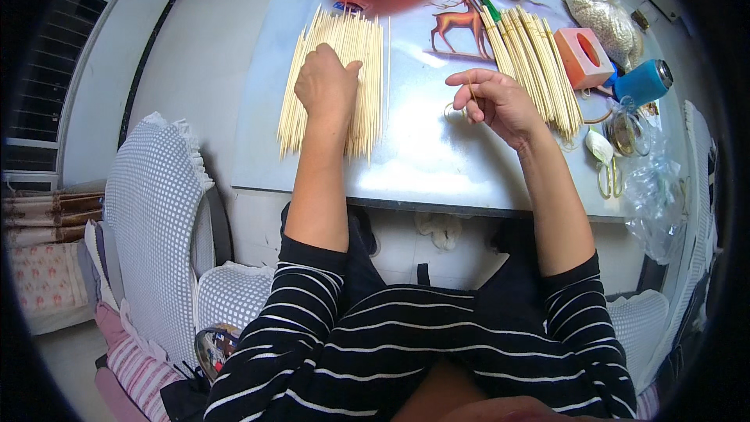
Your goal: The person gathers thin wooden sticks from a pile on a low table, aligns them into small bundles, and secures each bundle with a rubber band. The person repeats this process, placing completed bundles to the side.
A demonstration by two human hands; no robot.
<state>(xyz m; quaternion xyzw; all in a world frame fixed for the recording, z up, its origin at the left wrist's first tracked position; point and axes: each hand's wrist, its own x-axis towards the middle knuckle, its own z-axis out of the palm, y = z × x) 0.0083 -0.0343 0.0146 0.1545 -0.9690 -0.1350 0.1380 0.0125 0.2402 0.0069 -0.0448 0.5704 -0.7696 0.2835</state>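
Resting my curled left hand (326, 82) on the loose skewers (337, 78) at upper centre, my right hand (494, 100) pinches one stick (471, 87) beside the bundle (535, 62).

A glossy grey table (437, 164) with a deer print (461, 25) stands on pale floor (203, 55); a dotted cushioned chair (156, 211) sits left; barred window (47, 86) beyond.

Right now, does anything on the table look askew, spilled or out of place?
Little stands out. One skewer lies slightly apart along the right edge of the loose skewer pile under the left hand. The right hand pinches something thin beside the banded bundles. Nothing looks spilled or broken.
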